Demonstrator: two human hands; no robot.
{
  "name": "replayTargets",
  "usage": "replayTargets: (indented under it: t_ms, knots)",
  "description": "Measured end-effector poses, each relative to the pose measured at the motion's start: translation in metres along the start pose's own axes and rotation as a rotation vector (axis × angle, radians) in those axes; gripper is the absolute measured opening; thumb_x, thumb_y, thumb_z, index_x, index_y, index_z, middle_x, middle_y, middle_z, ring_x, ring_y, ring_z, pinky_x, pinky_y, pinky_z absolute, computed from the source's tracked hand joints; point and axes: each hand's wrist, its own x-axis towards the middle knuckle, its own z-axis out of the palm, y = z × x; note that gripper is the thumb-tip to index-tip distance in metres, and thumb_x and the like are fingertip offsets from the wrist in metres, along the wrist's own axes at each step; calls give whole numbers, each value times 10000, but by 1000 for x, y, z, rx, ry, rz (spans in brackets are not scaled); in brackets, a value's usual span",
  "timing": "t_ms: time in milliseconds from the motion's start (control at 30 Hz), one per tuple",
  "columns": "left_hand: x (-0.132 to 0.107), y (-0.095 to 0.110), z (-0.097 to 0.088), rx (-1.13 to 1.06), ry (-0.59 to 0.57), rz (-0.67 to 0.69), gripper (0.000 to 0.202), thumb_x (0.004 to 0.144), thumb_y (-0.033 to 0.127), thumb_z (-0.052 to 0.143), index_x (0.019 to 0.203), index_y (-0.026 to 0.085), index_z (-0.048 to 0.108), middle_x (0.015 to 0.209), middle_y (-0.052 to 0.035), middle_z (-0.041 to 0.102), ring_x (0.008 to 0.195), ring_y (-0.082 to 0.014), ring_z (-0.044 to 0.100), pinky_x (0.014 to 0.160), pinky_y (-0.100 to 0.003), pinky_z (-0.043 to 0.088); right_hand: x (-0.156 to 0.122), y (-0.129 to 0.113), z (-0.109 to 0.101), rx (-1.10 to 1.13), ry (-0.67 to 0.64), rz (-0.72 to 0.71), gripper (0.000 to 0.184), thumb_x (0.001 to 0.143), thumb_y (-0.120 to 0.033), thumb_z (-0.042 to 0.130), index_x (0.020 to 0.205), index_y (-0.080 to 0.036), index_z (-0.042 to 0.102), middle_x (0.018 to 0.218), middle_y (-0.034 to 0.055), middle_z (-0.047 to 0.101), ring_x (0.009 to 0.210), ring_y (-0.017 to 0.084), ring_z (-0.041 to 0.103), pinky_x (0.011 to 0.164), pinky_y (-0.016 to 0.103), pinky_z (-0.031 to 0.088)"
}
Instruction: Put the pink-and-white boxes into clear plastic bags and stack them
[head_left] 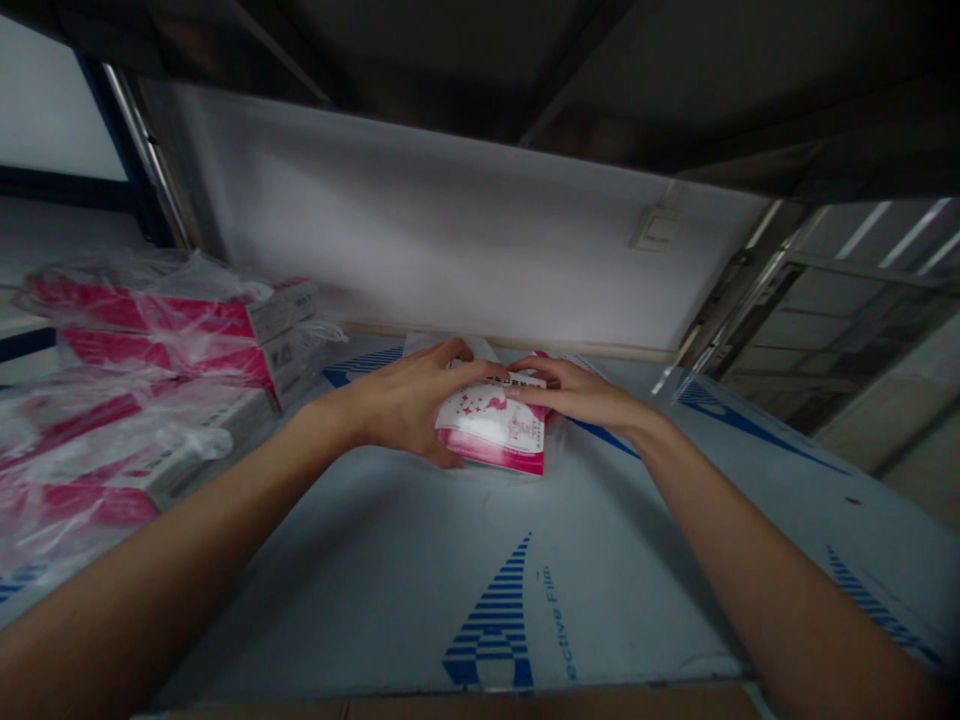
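Observation:
A small pink and white box (495, 428) stands on the shelf board (420, 590), near the back wall. My left hand (405, 400) wraps round its left side with the fingers curled over the top. On the box's right top edge my right hand (581, 393) rests, its fingers pressed onto the box. Both hands grip the same box. More pink packaging shows just behind it, partly hidden by my fingers.
Stacks of pink and white boxes in clear plastic wrap (150, 330) fill the left side of the shelf. A white back wall (450, 230) with a switch plate (656, 230) closes the rear. A metal frame (720, 320) stands at the right.

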Motion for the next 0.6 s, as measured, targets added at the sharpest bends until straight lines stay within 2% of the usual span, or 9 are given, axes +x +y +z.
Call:
replayTargets:
  t_ms: [67, 167, 267, 333, 400, 467, 500, 600]
  knots:
    - [0, 0, 1, 10, 11, 35, 915, 642, 460, 833, 1450, 304, 431, 1347, -118, 484, 1155, -304, 558, 1004, -429, 466, -1, 1, -4, 56, -48, 1, 394, 864, -466, 700, 1183, -235, 710, 1134, 67, 728, 979, 226, 663, 811, 340, 528]
    - [2, 1, 3, 68, 20, 52, 848, 699, 446, 806, 1452, 308, 441, 1387, -129, 471, 1243, -326, 509, 1046, -456, 433, -4, -3, -8, 84, -157, 31, 394, 862, -494, 692, 1126, -203, 728, 1032, 58, 745, 872, 201, 667, 727, 313, 521]
    - [3, 1, 6, 97, 22, 47, 883, 711, 450, 806, 1487, 330, 402, 1438, -134, 453, 1312, -343, 470, 1075, -471, 408, -5, -7, -7, 63, -149, 51, 420, 840, -510, 711, 1095, -177, 729, 990, 61, 746, 825, 189, 661, 690, 300, 511]
    - [3, -2, 7, 61, 31, 21, 1027, 680, 499, 825, 1546, 339, 298, 1504, -143, 407, 1341, -359, 457, 1082, -468, 408, -5, -8, -5, 96, -97, 41, 427, 803, -482, 756, 1099, -176, 724, 1016, 66, 744, 859, 198, 665, 724, 309, 522]
    - [2, -8, 9, -4, 58, -46, 1222, 659, 562, 825, 1601, 327, 82, 1560, -164, 361, 1340, -371, 476, 1068, -463, 428, -5, -5, -5, 198, -27, 40, 417, 776, -445, 785, 1097, -187, 723, 1031, 68, 742, 887, 212, 672, 754, 326, 537]
    - [0, -14, 10, -77, 82, -135, 1334, 691, 608, 786, 1583, 287, -152, 1557, -189, 389, 1281, -358, 549, 1030, -449, 462, -4, 0, -6, 349, 89, 69, 404, 753, -416, 803, 1084, -199, 725, 1032, 71, 744, 897, 227, 682, 763, 342, 554]
    - [-1, -18, 11, -99, 86, -179, 1344, 717, 622, 761, 1563, 267, -222, 1536, -196, 427, 1233, -345, 592, 1007, -439, 478, -3, 4, -7, 439, 171, 90, 407, 741, -410, 809, 1083, -205, 725, 1036, 72, 745, 903, 233, 687, 768, 349, 562]
    - [-3, -26, 15, -82, 86, -287, 1268, 782, 658, 685, 1564, 244, -223, 1462, -188, 532, 1106, -315, 671, 964, -420, 502, -1, 11, -13, 707, 410, 123, 448, 710, -435, 814, 1083, -206, 718, 1039, 74, 745, 948, 250, 698, 795, 362, 581]
